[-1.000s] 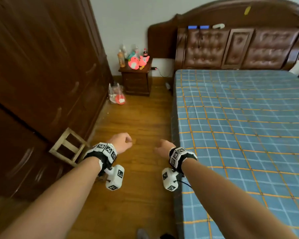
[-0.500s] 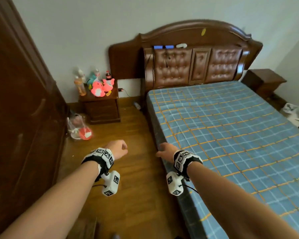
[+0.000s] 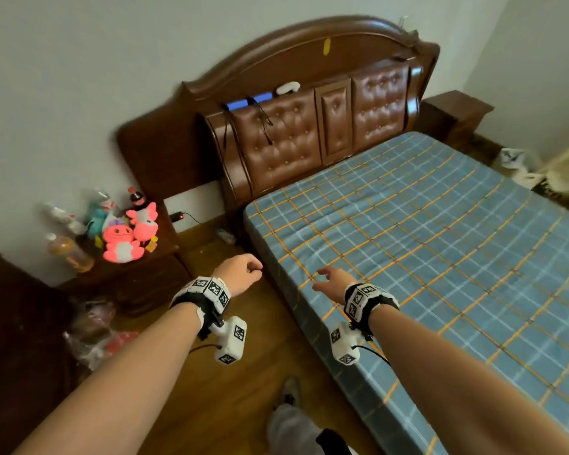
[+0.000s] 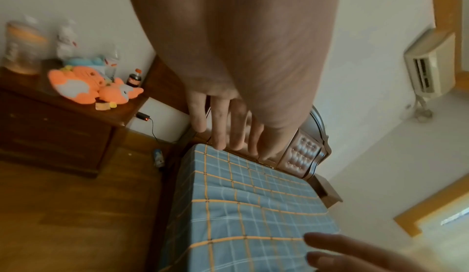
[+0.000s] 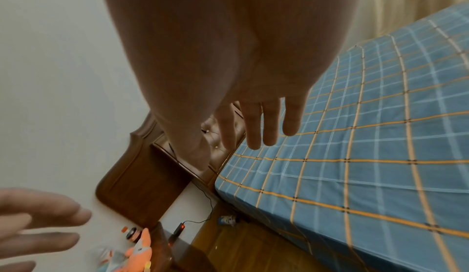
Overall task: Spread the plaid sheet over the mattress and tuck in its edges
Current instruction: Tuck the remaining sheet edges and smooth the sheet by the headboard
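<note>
The blue plaid sheet (image 3: 440,257) with orange and white lines lies flat over the mattress, and its left side hangs down the mattress edge. My right hand (image 3: 330,280) hovers just above the sheet's left edge with fingers spread, holding nothing. My left hand (image 3: 243,274) hangs over the wooden floor beside the bed, fingers relaxed and empty. The left wrist view shows the left hand (image 4: 228,132) with loose fingers above the sheet (image 4: 253,206). The right wrist view shows the right hand (image 5: 253,128) stretched out over the sheet (image 5: 368,156).
A padded wooden headboard (image 3: 309,126) stands at the bed's far end. Left of the bed, a dark nightstand (image 3: 138,284) holds pink plush toys (image 3: 122,241) and bottles. Plastic bags (image 3: 92,336) lie on the floor by it. My foot (image 3: 289,415) stands on the wooden floor.
I have moved along the bed toward the headboard. My right hand has gone from beside the mattress to over the sheet's edge and its fingers have uncurled. The left hand stays over the floor.
</note>
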Available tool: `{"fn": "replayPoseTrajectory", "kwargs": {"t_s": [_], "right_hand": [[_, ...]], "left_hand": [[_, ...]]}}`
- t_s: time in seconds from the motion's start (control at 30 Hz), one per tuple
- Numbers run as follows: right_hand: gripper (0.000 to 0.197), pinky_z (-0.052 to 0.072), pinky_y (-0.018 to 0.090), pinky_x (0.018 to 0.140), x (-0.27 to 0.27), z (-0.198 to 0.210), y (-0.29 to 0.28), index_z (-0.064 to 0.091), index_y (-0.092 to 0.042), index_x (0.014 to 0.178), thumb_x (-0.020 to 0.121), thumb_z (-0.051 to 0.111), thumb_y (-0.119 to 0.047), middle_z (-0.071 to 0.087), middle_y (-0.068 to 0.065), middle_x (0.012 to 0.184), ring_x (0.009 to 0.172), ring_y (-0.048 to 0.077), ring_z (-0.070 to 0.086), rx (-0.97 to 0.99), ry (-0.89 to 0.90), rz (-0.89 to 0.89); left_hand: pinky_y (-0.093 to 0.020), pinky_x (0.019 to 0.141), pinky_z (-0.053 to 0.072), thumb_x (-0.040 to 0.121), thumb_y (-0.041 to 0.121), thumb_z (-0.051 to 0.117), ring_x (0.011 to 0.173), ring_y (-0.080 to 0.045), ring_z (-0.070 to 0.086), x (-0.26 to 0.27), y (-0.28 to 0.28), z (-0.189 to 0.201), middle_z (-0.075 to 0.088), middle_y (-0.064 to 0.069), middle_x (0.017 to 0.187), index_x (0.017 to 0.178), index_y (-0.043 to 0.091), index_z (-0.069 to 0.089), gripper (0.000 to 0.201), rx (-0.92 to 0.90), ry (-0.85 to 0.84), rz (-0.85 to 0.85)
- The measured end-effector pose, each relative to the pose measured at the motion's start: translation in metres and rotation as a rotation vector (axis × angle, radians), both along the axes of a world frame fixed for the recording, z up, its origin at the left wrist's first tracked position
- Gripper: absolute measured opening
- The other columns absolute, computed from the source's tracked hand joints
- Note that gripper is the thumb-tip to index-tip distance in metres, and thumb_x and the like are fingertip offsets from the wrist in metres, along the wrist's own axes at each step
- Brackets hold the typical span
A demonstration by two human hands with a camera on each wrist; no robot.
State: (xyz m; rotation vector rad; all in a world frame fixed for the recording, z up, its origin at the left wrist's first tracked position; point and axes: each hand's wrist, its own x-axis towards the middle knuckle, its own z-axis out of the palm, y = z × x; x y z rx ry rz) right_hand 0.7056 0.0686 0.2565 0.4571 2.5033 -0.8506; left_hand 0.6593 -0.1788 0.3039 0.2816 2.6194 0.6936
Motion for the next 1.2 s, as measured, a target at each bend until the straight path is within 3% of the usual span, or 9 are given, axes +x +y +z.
{"fn": "replayPoseTrajectory", "kwargs": {"t_s": [0.33,0.6,0.73,0.93,1.2], "right_hand": [[0.055,0.044,0.034,0.102,-0.245,0.0,0.024,0.051,-0.02,0.138,0.087,0.064,-0.036,0.055,0.006,0.137,0.124,0.026,0.054,-0.081,-0.031,-0.138],[0.049,0.043,0.031,0.102,-0.429,-0.042,0.078,0.054,-0.015,0.134,0.089,0.063,-0.035,0.058,0.007,0.134,0.123,0.025,0.055,-0.039,-0.071,-0.403],[0.052,0.042,0.032,0.104,-0.515,-0.084,0.091,0.052,-0.023,0.135,0.089,0.059,-0.045,0.059,0.007,0.134,0.126,0.026,0.053,0.006,-0.167,-0.558],[0.063,0.021,0.045,0.117,-0.604,-0.147,0.109,0.043,-0.032,0.142,0.085,0.054,-0.058,0.042,0.002,0.149,0.144,0.027,0.025,0.194,-0.296,-0.555],[0.078,0.033,0.045,0.112,-0.659,-0.341,0.129,0.033,-0.02,0.146,0.083,0.061,-0.055,0.037,0.01,0.15,0.139,0.032,0.033,0.119,-0.369,-0.667]], "left_hand": [[-0.028,0.089,0.047,0.092,0.03,0.059,0.105,-0.019,0.062,-0.281,0.024,-0.005,0.068,0.003,0.109,0.113,0.022,0.064,0.023,-0.064,-0.014,-0.08],[-0.032,0.091,0.05,0.088,0.032,0.056,0.104,-0.021,0.064,-0.524,0.113,-0.064,0.069,0.003,0.11,0.107,0.028,0.065,0.021,-0.163,-0.01,-0.366],[-0.035,0.096,0.046,0.088,0.033,0.055,0.114,-0.024,0.057,-0.635,0.159,-0.109,0.06,-0.002,0.124,0.114,0.027,0.062,0.028,-0.25,0.004,-0.502],[-0.037,0.104,0.036,0.086,0.037,0.057,0.133,-0.021,0.037,-0.734,0.216,-0.19,0.044,0.003,0.143,0.134,0.024,0.049,0.05,-0.336,0.12,-0.785],[-0.041,0.103,0.039,0.083,0.039,0.061,0.131,-0.024,0.039,-0.771,0.245,-0.388,0.041,-0.001,0.14,0.133,0.023,0.046,0.055,-0.398,-0.031,-0.753]]}}
